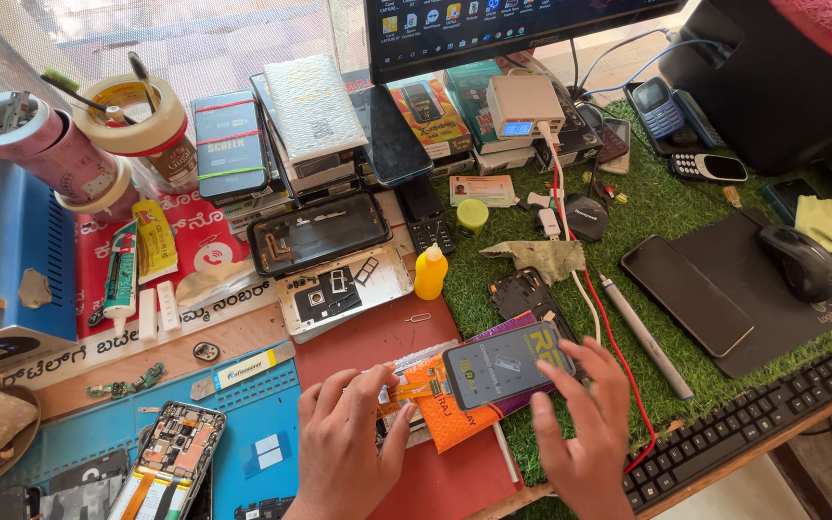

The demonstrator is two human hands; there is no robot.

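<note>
We take the phone (507, 364) as our landmark: a dark slab with its screen up, resting on an orange packet (447, 409) and a purple one (512, 332) at the seam between the red mat (377, 337) and the green turf (657, 207).

Our left hand (344, 448) sits to the phone's lower left, fingers curled loosely, fingertips on the orange packet and a small flex strip beside the phone's near-left corner. It pins rather than grips; we cannot tell whether anything is pinched under the fingers.

Our right hand (585, 424) sits to the phone's lower right, open and spread, holding nothing. Its fingertips touch or nearly touch the phone's right end; we cannot tell which.

The phone's long axis runs left to right, its right end tilted slightly away from us. Both hands flank its 2 short ends, and the right looks nearer, at the edge itself, while the left rests on the packet just short of it.

Left of the phone, an opened handset (170, 462) lies on a blue mat (252, 414). Beyond it stands a yellow bottle (429, 272), and to its right a stylus (645, 335) and a keyboard (734, 433).
</note>
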